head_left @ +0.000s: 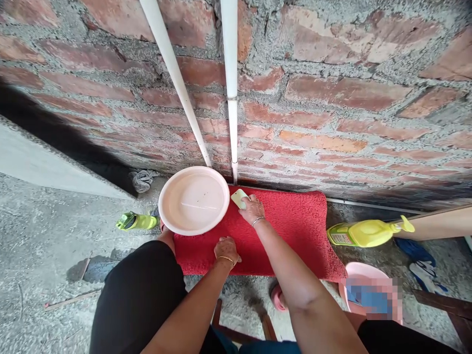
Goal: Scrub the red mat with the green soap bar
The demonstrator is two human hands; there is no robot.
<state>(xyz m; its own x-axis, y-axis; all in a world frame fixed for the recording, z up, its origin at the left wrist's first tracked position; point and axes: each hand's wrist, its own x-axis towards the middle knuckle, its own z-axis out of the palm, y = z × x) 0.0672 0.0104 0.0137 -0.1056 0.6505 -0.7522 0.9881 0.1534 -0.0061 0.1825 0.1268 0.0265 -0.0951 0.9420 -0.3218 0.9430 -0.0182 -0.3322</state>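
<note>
Head view, looking down at a red mat (291, 221) laid on a rough concrete floor (44, 231) against a brick wall (332, 88). The right hand (252, 208) rests near the mat's far edge, its grip closed on a small pale-yellow pad (239, 197), probably a sponge or soap bar, pressed to the pile just beside a pink basin (194, 200). The left hand (226, 250) lies flat on the mat's near edge, fingers spread and holding nothing, apparently pinning the fabric. The basin sits on the mat's far left corner, overhanging the floor; whether it holds water cannot be told. A yellow bottle (363, 232) lies on its side just off the mat's right edge, and a green bottle (135, 221) lies on the floor left of the basin. Two white pipes (231, 98) run down the wall.

Risks, as judged: a stroke toward the left could knock the overhanging basin and tip it; the mat could bunch or slide if the left hand lifts; the small pad could slip from a wet hold.
</note>
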